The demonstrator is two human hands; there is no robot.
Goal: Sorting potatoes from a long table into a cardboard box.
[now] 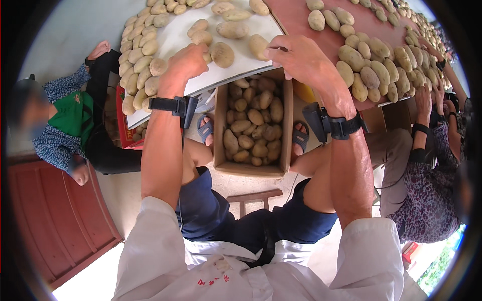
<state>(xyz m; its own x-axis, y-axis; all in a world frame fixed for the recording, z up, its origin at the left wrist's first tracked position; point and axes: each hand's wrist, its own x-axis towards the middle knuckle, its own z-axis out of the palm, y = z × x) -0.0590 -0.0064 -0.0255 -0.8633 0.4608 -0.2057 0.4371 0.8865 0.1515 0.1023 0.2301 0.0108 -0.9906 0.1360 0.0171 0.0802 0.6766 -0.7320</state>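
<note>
Both my hands are over the near edge of a white tabletop [246, 41]. My left hand [187, 63] has its fingers curled around a potato [207, 57], which shows only in part beyond them. Just right of it lies a larger brown potato [222, 54]. My right hand [302, 59] is bent with its fingers apart, the fingertips beside another potato [257, 46]; nothing shows in its grasp. Between my knees, below the table edge, a cardboard box [252, 169] stands on the floor with many potatoes [255, 117] inside.
Potatoes [143, 62] are heaped along the table's left side. More potatoes [379, 70] lie on a red tabletop [291, 15] at the right. One person [68, 110] sits at the left, others [427, 185] at the right. Under me is a wooden stool [254, 196].
</note>
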